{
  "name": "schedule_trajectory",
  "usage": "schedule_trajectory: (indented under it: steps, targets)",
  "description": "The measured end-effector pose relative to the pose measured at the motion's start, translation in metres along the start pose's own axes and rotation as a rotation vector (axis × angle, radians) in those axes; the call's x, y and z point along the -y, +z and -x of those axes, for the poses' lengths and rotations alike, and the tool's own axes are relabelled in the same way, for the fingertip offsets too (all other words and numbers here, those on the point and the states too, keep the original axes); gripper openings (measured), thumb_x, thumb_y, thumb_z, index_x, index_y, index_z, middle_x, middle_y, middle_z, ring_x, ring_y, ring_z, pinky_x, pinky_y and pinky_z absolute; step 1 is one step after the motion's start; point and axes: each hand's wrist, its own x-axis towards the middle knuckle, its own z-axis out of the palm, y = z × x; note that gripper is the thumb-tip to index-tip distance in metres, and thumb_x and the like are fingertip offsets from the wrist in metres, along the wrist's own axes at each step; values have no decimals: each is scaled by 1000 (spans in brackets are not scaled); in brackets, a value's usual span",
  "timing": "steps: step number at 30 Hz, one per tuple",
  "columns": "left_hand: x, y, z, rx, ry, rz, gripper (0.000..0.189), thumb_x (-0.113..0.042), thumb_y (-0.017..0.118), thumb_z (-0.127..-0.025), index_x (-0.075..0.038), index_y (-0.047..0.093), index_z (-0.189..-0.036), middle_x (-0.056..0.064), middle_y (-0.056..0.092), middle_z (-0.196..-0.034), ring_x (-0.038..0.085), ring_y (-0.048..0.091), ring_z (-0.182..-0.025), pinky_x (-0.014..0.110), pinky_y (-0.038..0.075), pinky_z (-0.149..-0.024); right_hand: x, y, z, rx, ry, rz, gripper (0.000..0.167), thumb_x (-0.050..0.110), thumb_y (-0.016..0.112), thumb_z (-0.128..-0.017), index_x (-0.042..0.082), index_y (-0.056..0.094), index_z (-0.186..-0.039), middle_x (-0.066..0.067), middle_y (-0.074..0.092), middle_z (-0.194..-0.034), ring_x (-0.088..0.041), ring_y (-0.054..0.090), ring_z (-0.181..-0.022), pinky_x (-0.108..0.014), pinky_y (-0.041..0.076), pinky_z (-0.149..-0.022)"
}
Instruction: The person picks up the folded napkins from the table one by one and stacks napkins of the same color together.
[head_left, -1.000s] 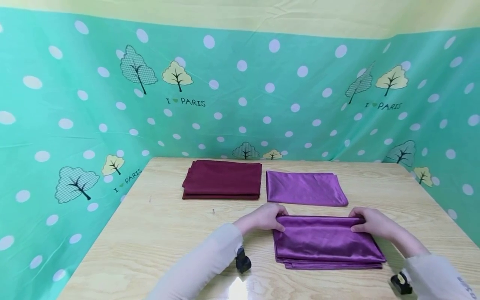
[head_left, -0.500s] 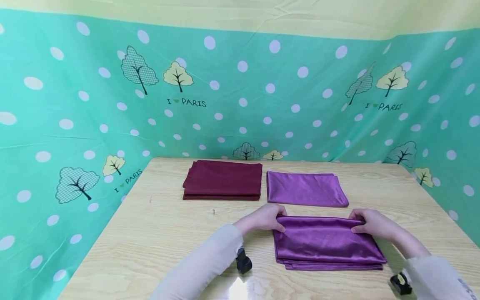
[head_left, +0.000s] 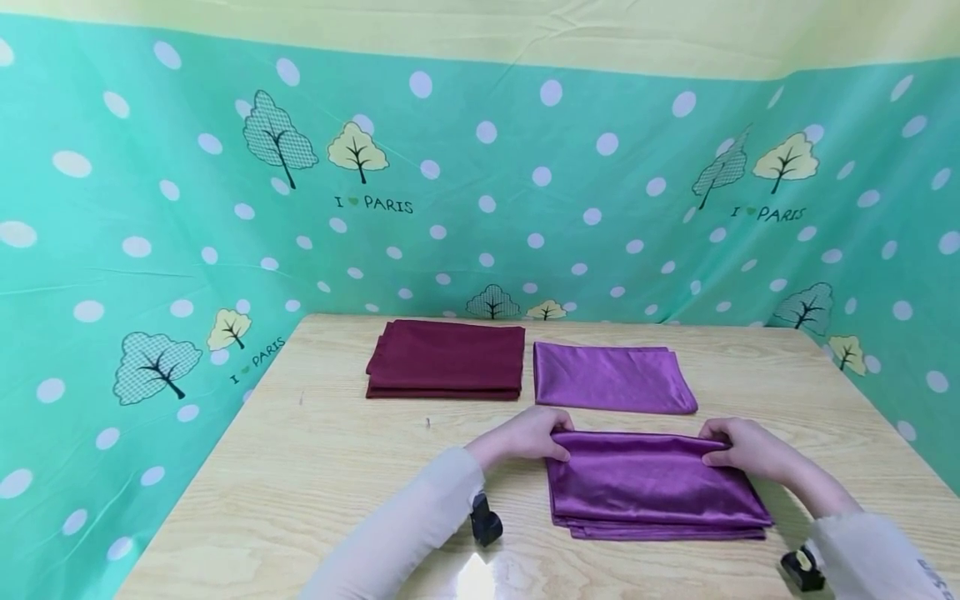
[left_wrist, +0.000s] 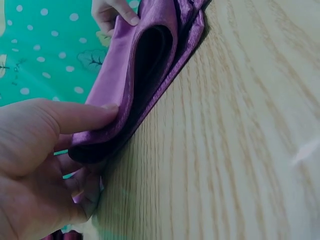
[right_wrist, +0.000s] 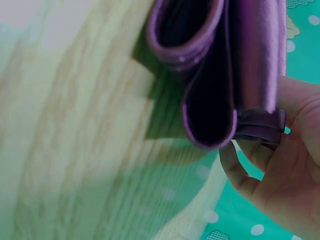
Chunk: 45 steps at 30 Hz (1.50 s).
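Note:
A shiny purple cloth (head_left: 652, 483), folded in several layers, lies on the table's near right part. My left hand (head_left: 528, 435) pinches its far left corner, thumb on top and fingers tucked under the edge. At the far right corner my right hand (head_left: 750, 450) grips it the same way. In the left wrist view the thumb (left_wrist: 92, 116) presses on the cloth (left_wrist: 112, 75), whose side shows an open loop of fabric. From the right wrist view, the folded layers of the cloth (right_wrist: 210, 115) stand apart in loops, with the right fingers (right_wrist: 240, 172) beneath.
Behind the held cloth lies a lighter purple folded cloth (head_left: 611, 379). To its left sits a dark maroon folded cloth (head_left: 450, 358). The wooden table (head_left: 322, 467) reaches back to a green dotted curtain (head_left: 480, 167). Black wrist cameras (head_left: 486, 521) hang below both sleeves.

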Motion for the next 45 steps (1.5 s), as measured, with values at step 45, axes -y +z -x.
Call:
schedule_trajectory:
  steps: [45]
  targets:
    - [9,-24,6,-4,2,75,26,-19,66,-82,-12,63,-107,0,63,-101,10,55,-95,21,42,-82,15,-29,0,-41,-84,-72,5,8,57,-87,6,59,-90,3,54,-79,1,43,-66,-22,38,-58]
